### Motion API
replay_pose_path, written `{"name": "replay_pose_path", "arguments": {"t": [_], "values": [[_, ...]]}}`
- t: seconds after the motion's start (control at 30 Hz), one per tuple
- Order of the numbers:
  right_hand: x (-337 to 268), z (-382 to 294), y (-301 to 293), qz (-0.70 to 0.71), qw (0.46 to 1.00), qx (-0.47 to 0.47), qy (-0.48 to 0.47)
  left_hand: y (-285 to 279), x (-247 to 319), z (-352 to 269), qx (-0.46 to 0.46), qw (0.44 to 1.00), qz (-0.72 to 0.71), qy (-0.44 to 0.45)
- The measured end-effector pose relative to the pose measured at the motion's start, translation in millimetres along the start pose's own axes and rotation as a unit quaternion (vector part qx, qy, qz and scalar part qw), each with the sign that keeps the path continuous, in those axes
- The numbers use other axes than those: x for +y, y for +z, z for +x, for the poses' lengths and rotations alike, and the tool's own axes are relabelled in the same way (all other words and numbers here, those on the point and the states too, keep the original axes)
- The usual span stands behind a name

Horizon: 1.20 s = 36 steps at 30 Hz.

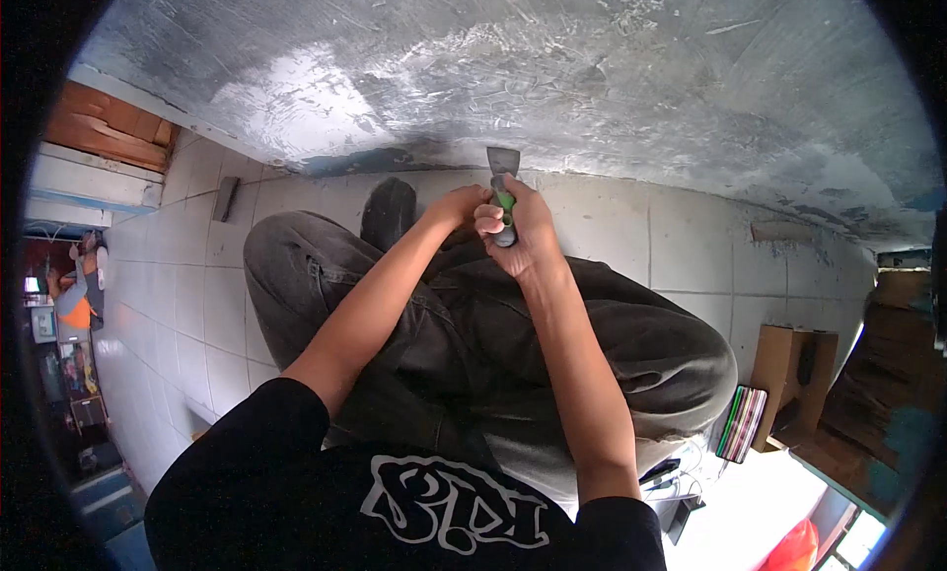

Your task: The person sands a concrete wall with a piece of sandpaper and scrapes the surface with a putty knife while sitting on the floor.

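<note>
A putty knife with a green and black handle is held in my right hand, its thumb lying along the handle. The flat metal blade points away from me, close to the foot of a grey plastered wall; contact with the wall cannot be made out. My left hand is beside the handle with its fingers bent, the fingertips at or against it. Its grip is partly hidden. The wall surface is patchy, with whitish areas and cracked, wrinkled coating above the blade.
I sit cross-legged on white floor tiles. A dark, narrow block lies at left. Rightward are a light patch with crumbs, a cardboard box and a colourful stack. Another person is at far left.
</note>
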State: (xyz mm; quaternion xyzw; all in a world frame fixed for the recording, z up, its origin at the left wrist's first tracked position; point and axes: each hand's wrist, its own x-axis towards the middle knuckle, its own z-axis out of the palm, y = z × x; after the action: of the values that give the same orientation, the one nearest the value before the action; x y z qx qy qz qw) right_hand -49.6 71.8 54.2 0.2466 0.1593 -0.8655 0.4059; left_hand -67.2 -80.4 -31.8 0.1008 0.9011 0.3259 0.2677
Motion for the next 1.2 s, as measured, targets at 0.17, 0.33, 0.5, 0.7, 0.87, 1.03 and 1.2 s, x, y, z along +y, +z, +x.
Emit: {"name": "replay_pose_path", "arguments": {"t": [0.17,0.33,0.5,0.7,0.87,1.03,1.2], "values": [[5,8,-7,-0.029,0.999,0.018,-0.037,4,-3,5,-0.022,0.999,0.024,0.010],[-5,4,-8,0.014,1.000,-0.005,0.006,-4,31,-9,0.024,0.999,-0.009,-0.030],[3,2,-1,-0.010,1.000,0.022,-0.018,8,8,1,0.010,0.998,0.039,-0.054],[5,6,-4,-0.063,0.998,0.016,-0.018,21,-19,10,0.040,0.994,-0.084,-0.055],[-1,3,-1,-0.028,1.000,-0.002,-0.007,21,-18,14,0.001,0.993,-0.109,-0.046],[4,6,-2,-0.076,0.997,0.016,-0.022,31,-30,12,0.060,0.981,-0.179,-0.048],[1,8,-2,-0.062,0.998,-0.006,-0.010,14,-15,2,0.042,0.995,-0.092,-0.020]]}}
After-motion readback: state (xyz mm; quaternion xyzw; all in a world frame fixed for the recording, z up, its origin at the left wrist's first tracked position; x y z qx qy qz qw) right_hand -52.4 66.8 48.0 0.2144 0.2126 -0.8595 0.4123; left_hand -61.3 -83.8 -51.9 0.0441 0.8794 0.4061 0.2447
